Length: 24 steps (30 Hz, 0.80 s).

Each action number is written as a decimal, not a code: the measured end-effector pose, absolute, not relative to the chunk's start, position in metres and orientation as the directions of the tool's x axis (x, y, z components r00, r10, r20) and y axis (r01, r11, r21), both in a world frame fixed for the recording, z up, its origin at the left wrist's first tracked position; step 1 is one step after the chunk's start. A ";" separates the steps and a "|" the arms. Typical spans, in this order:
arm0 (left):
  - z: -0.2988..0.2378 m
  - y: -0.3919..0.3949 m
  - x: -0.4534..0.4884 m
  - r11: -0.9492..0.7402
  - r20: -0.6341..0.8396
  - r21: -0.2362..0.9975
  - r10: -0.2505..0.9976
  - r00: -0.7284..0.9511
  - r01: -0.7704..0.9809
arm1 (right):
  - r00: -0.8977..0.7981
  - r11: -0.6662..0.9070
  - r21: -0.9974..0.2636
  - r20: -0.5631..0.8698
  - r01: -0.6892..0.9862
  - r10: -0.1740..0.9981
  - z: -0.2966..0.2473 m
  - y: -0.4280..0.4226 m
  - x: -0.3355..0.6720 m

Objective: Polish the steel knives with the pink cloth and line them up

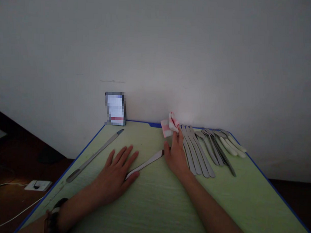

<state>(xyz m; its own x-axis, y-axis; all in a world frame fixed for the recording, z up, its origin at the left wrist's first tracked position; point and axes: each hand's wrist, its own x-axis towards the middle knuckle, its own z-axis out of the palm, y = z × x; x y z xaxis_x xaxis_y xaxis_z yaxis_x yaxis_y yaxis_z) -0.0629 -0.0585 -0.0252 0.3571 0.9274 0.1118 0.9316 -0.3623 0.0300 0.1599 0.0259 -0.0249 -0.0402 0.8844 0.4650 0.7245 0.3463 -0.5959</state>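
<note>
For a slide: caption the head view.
Left hand rests on a knife; right hand holds a cloth beside laid-out cutlery.

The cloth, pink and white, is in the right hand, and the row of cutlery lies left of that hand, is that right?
Not quite. The cloth is in the right hand, but the row of cutlery lies to the right of that hand, not left; the head view shows it.

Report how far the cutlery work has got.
Apparently done: a lone knife lies apart at the left. In hand: left hand pins a second knife flat; right hand holds a pink cloth by its blade. Remaining: the knives and spoons bunched at the right.
</note>
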 end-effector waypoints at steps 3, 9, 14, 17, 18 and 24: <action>-0.023 -0.054 -0.066 -0.343 0.125 0.019 0.933 0.338 0.939 | -0.049 0.335 -0.608 0.437 0.720 0.898 -0.022 0.024 0.159; -0.008 -0.043 -0.071 -0.402 0.132 -0.004 0.907 0.399 0.916 | -0.033 0.324 -0.622 0.431 0.713 0.902 -0.024 0.026 0.160; 0.001 -0.046 -0.063 -0.347 0.018 -0.074 0.937 0.349 0.935 | -0.036 0.333 -0.618 0.441 0.712 0.897 -0.027 0.026 0.160; 0.007 -0.053 -0.059 -0.299 -0.098 -0.131 0.953 0.288 0.945 | -0.040 0.346 -0.616 0.454 0.708 0.890 -0.027 0.027 0.161; 0.010 -0.055 -0.059 -0.282 -0.129 -0.145 0.956 0.264 0.948 | -0.046 0.349 -0.613 0.454 0.709 0.890 -0.027 0.027 0.161; 0.027 -0.056 -0.064 -0.208 -0.299 -0.093 0.938 0.172 0.974 | -0.052 0.333 -0.601 0.434 0.726 0.899 -0.023 0.027 0.161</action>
<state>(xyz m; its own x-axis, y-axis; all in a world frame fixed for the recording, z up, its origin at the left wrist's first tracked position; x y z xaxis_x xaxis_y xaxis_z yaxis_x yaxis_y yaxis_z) -0.0636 -0.0558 0.0271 0.1720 0.9385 -0.2994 0.9737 -0.2081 -0.0928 0.1611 0.0266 -0.0234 -0.0522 0.8992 0.4344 0.7263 0.3327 -0.6014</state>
